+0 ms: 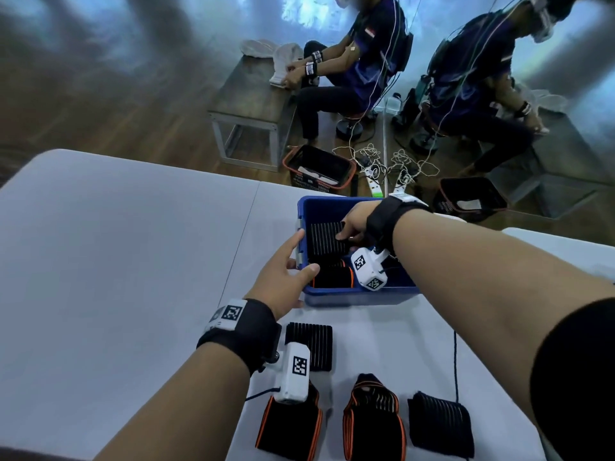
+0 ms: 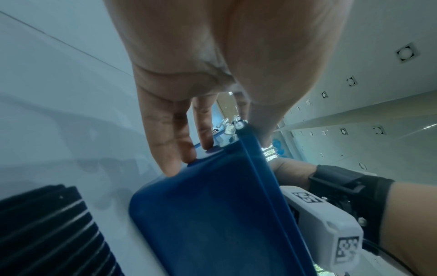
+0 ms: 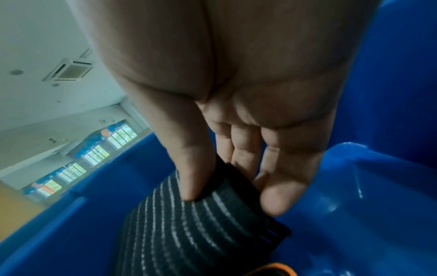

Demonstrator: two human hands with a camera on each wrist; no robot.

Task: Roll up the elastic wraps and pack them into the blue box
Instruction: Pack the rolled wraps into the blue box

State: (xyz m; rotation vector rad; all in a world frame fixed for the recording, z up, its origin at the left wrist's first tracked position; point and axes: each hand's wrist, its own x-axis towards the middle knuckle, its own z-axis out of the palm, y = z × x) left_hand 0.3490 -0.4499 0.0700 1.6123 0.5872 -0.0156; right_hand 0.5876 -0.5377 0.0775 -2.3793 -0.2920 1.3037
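The blue box [image 1: 362,296] stands on the white table [image 1: 116,244]. My right hand [image 1: 344,231] reaches into it and pinches a rolled black wrap with white stripes [image 1: 324,239] between thumb and fingers [image 3: 191,186]; the roll [image 3: 189,233] sits low against the box's wall [image 3: 354,186]. An orange-edged roll [image 1: 332,277] lies in the box nearer me. My left hand [image 1: 301,257] holds the box's near left corner, thumb over the rim, fingers [image 2: 170,164] against the outer wall [image 2: 212,214].
On the table near me lie a black striped wrap [image 1: 308,347], two orange-edged wraps [image 1: 289,424] [image 1: 374,424] and another black striped one [image 1: 441,424]. A thin black cable [image 1: 455,367] runs on the right. Beyond the table's far edge are a black basket [image 1: 319,169] and a seated person [image 1: 349,68].
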